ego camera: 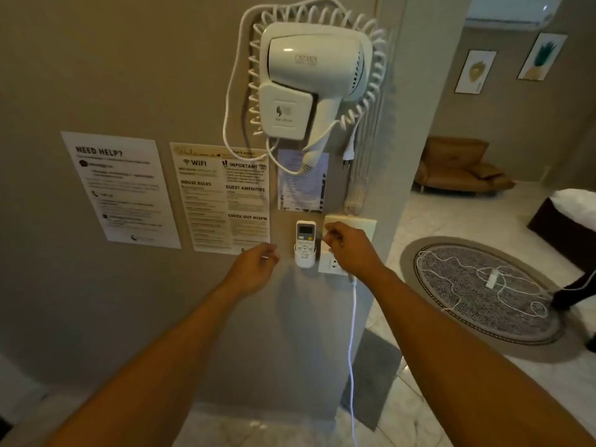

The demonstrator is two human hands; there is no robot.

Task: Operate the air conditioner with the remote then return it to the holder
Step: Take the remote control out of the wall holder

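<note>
Remote (305, 241) sits upright in the wall holder (304, 258) — below the hair dryer (314, 80). Left hand (254, 267) and right hand (350, 248) flank it, fingers loosely curled, neither touching. Air conditioner (509, 11) top right.

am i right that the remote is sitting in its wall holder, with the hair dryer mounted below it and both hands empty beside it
Not quite. In the head view the hair dryer is mounted above the remote, not below it. The rest holds: the remote sits in its wall holder, with the left hand and right hand empty on either side.
</note>
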